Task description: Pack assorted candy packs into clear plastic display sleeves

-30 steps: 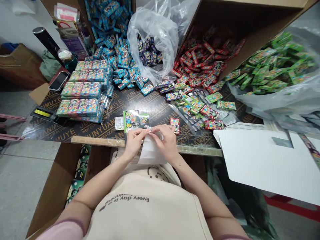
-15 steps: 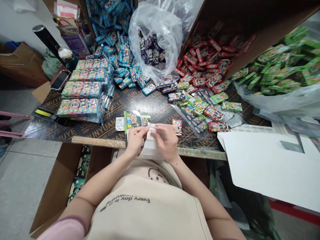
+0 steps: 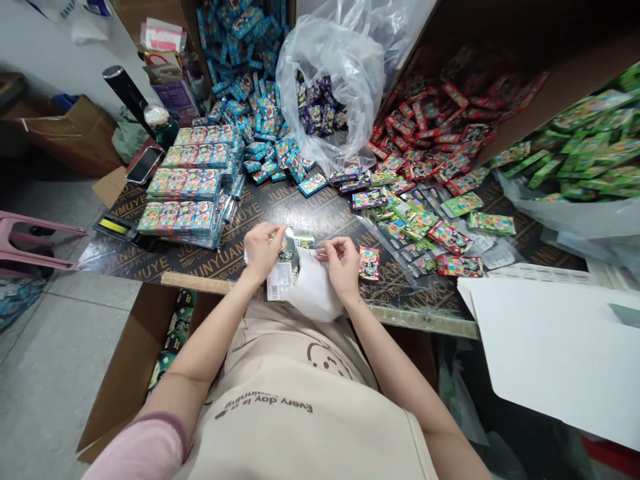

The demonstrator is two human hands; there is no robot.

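The hands have just parted, leaving the white translucent sheet (image 3: 316, 291) to the right hand (image 3: 344, 265), pinched below its fingertips; the left hand (image 3: 263, 252) curls beside the printed card (image 3: 289, 252), its grip unclear.

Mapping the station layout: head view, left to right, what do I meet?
Pink plastic stool → stack of multicoloured, printed rectangular packs → left hand → thin white translucent sheet → right hand → small red printed box → large flat white board.
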